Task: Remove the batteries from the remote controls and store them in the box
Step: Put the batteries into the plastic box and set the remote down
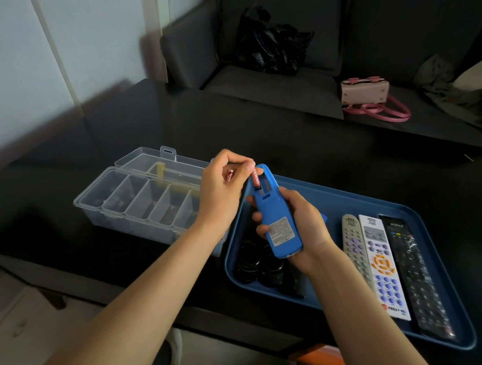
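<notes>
My right hand (296,227) grips a blue remote (274,220) face down above the blue tray (373,200), its battery bay uncovered at the far end. My left hand (223,187) pinches a red battery (255,180) that stands tilted out of that bay. A second red battery (229,176) is tucked in the same hand's curled fingers. The clear compartment box (138,202) lies open on the black table, left of the tray, partly behind my left wrist.
In the tray lie a grey remote (354,244), a white remote (383,268), a black remote (416,275) and dark remotes (260,264) under my right hand. A dark sofa behind holds a black bag (272,44) and a pink handbag (367,94).
</notes>
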